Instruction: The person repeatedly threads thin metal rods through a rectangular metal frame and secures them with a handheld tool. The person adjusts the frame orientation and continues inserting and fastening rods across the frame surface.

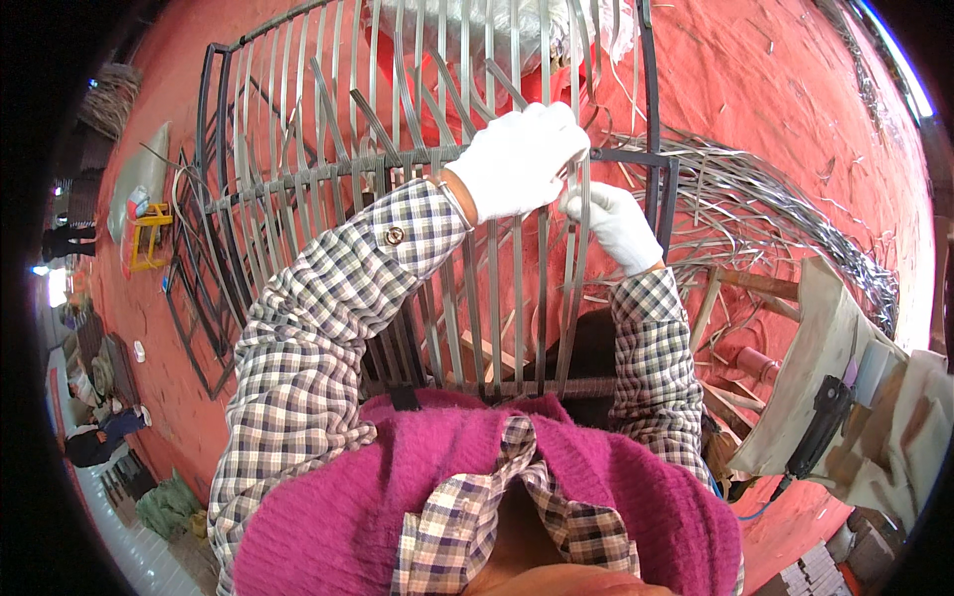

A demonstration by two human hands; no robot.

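Observation:
A dark metal furniture frame [653,99] stands before me, strung with long flat grey strips. Across its middle runs a crossbar [328,171] wrapped in grey strip, with several short strip ends poking up from it. Both my hands wear white gloves. At the right part of the crossbar, my left hand [522,159] is closed, its fingertips pinched at a grey strip [580,233]; part of that grip is hidden. Just below and to the right, my right hand [614,223] is closed on the same strip with bent fingers.
Loose grey strips [785,204] lie in a long heap on the red floor [735,79] to the right. A dark hand tool [823,422] rests on a cloth-covered wooden stand [785,397]. At the left are a yellow stool [149,236], more dark frames [204,318] and a person [104,437].

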